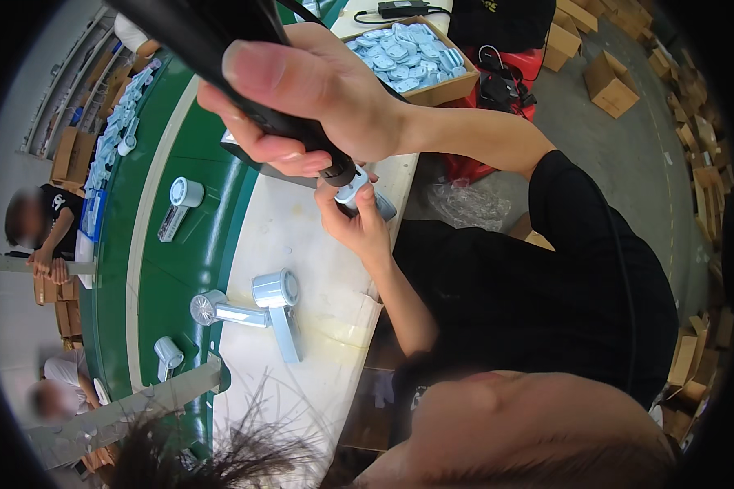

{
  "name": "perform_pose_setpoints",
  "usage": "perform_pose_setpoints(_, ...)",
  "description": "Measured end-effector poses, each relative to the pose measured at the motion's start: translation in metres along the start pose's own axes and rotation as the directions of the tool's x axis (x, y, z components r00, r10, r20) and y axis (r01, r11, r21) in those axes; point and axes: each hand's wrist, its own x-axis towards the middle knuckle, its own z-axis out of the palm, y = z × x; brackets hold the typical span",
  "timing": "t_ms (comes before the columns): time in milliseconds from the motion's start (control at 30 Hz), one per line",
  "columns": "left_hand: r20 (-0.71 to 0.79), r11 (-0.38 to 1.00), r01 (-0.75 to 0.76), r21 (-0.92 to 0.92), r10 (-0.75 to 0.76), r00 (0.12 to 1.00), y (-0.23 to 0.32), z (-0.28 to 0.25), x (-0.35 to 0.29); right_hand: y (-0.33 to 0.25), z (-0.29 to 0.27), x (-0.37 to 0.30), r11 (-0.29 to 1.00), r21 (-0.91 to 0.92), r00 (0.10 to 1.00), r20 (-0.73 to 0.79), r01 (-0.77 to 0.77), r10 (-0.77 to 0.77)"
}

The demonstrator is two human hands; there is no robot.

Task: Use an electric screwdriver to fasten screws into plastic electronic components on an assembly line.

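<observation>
My right hand is wrapped round a black electric screwdriver, its thumb along the body. The tool slants down and its narrow tip meets a small light-blue plastic part. My left hand pinches that part between thumb and fingers, above the white worktop. Much of the part is hidden by fingers and tool. Nearer the table's middle, a light-blue handheld fan lies beside another handheld fan with its round grille showing.
A cardboard box of light-blue plastic pieces stands at the far end. Along the table runs a green conveyor belt, carrying a fan and another fan. A metal bar crosses low at the left. Two people sit beyond the belt.
</observation>
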Motion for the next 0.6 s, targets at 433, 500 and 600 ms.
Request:
perform_pose_setpoints(433,-0.031,0.998,0.051,-0.048,-0.052,0.998,0.010,0.000,-0.004,0.002,-0.001,-0.005,0.998,0.063,1.000,0.014,-0.022,0.021)
perform_pose_setpoints(500,-0.029,0.999,0.034,-0.031,-0.035,0.999,0.010,-0.003,-0.003,0.004,-0.005,-0.007,0.987,0.158,0.999,0.042,-0.006,-0.001)
perform_pose_setpoints(600,-0.088,0.995,-0.070,0.065,0.076,0.993,0.022,-0.015,-0.007,0.012,-0.018,-0.009,0.909,0.360,0.962,0.092,0.208,-0.257)
